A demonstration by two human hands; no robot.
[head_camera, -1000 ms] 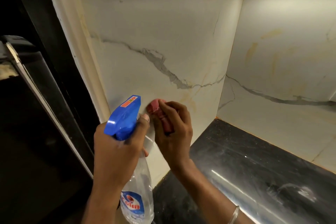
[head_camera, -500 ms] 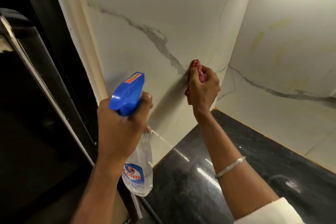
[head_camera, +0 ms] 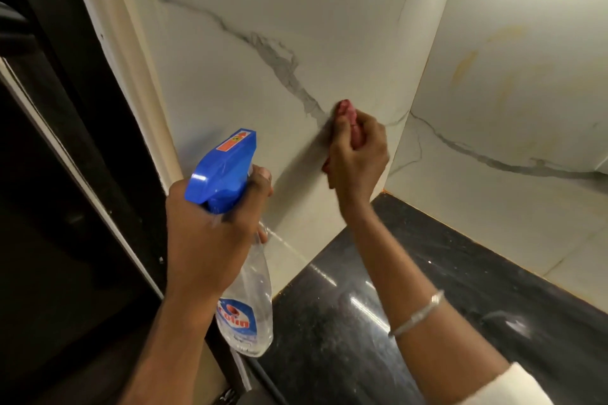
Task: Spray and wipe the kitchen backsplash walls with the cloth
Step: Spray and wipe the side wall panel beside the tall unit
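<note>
Both hands are raised near the counter's (head_camera: pixel 427 273) back corner. The right hand (head_camera: pixel 357 158) reaches forward with the wrist bent up, fingers curled round a bunched red cloth (head_camera: pixel 348 112) pressed against the left backsplash wall (head_camera: pixel 246 92), just beside its grey vein (a thin bangle (head_camera: pixel 418 316) circles the forearm). The left hand (head_camera: pixel 210 240) grips the spray bottle (head_camera: pixel 227 168) round its neck, roughly upright, blue nozzle facing that wall.
</note>
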